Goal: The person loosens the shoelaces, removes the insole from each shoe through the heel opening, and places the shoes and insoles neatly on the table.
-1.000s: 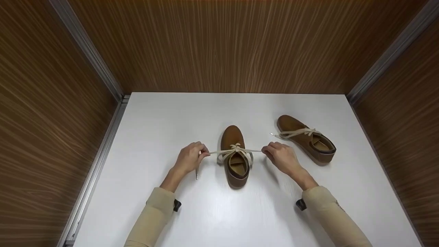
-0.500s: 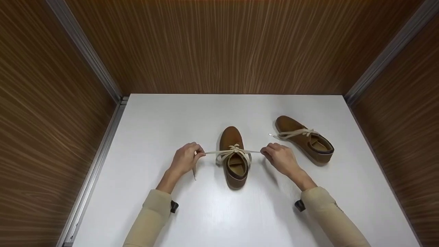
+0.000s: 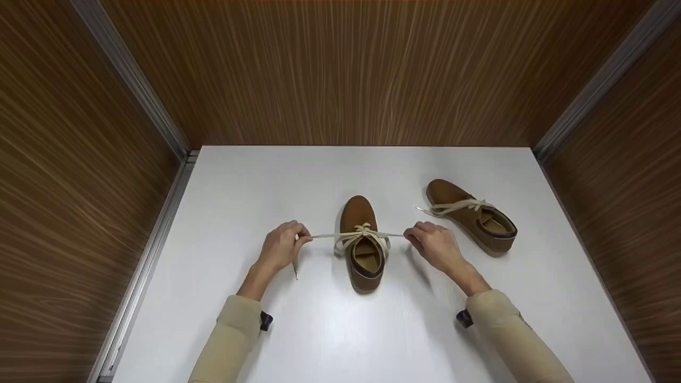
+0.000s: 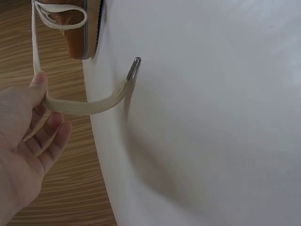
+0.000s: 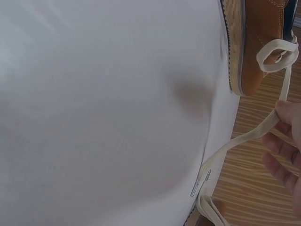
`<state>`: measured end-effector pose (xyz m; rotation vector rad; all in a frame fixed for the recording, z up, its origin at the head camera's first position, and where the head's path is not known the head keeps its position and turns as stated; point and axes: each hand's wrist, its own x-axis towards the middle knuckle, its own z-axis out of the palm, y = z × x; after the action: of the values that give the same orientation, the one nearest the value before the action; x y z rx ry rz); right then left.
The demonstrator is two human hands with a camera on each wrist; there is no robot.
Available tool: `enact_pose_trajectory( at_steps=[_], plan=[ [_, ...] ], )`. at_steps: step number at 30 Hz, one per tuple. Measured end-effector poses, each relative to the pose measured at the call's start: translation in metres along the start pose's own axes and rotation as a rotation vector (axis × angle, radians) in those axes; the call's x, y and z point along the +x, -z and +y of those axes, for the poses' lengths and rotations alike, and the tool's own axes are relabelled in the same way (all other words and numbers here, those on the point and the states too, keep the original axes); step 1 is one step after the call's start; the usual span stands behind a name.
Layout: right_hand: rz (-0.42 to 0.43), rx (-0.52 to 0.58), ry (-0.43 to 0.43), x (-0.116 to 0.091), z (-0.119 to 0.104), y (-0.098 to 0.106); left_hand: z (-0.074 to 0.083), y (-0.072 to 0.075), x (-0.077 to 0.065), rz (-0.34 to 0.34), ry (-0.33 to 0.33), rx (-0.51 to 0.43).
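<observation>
A brown shoe (image 3: 357,210) stands in the middle of the white table, toe pointing away. Its cream shoelace (image 3: 330,235) is tied at the front with a loop drooping on each side. On the left, my left hand (image 3: 281,246) pinches one end of the lace between thumb and fingers; the metal-tipped tail (image 4: 89,107) dangles past them in the left wrist view. My right hand (image 3: 435,246) pinches the other end on the right, its tail (image 5: 244,137) also hanging loose. Between the hands the lace runs taut and nearly level across the shoe.
A second brown shoe (image 3: 479,234) lies angled at the right, behind my right hand, its lace ends (image 3: 441,208) trailing left. Wood-grain panels (image 3: 340,74) enclose the white table (image 3: 255,175) at the back and sides.
My left hand has drawn steadily left, so the stretch of lace between it and the shoe is longer. The right hand has hardly moved and keeps its pinch.
</observation>
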<state>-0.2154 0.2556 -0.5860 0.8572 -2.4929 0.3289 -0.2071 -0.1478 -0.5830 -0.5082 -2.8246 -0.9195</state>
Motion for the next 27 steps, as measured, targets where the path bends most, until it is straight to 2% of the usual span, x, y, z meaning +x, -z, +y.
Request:
enact_pose_trajectory(
  at_steps=[18, 27],
  plan=[
    [-0.028, 0.004, -0.056, -0.008, 0.012, 0.004, -0.009, 0.003, -0.001, 0.025, 0.028, -0.016],
    [-0.037, -0.007, -0.079, -0.019, 0.016, 0.005, -0.014, 0.004, -0.007, 0.029, 0.049, -0.014]
  ],
)
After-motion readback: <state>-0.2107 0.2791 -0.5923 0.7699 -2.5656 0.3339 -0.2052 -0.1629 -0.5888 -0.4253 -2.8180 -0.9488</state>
